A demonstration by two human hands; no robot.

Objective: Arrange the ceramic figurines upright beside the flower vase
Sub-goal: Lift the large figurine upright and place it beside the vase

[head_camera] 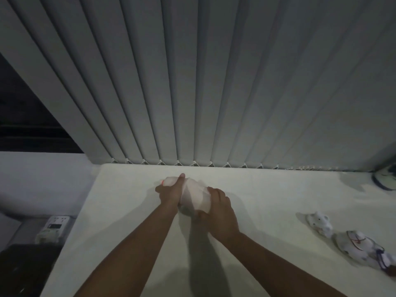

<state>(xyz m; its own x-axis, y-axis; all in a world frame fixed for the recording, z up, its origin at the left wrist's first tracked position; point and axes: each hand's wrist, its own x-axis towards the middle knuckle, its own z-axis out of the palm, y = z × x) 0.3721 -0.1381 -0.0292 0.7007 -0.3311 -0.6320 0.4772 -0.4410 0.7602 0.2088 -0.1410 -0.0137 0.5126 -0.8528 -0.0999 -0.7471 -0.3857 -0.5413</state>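
Note:
A large white ceramic figurine (194,192) with a red-tipped end at its far left lies tilted on the white table (128,221), near the middle. My left hand (170,194) grips its left side, thumb up over the top. My right hand (218,213) clasps its right, nearer end. Two smaller white figurines lie on their sides at the right: a small animal figurine (319,224) and a painted figurine (357,246) with red and blue marks. The rounded base of what may be the vase (385,179) shows at the far right edge; its upper part is cut off.
Grey vertical blinds (214,93) hang right behind the table's far edge. The table's left edge drops to a wall socket (54,227) and a dark surface (23,271) below. Another dark-edged object (389,265) pokes in at the right border.

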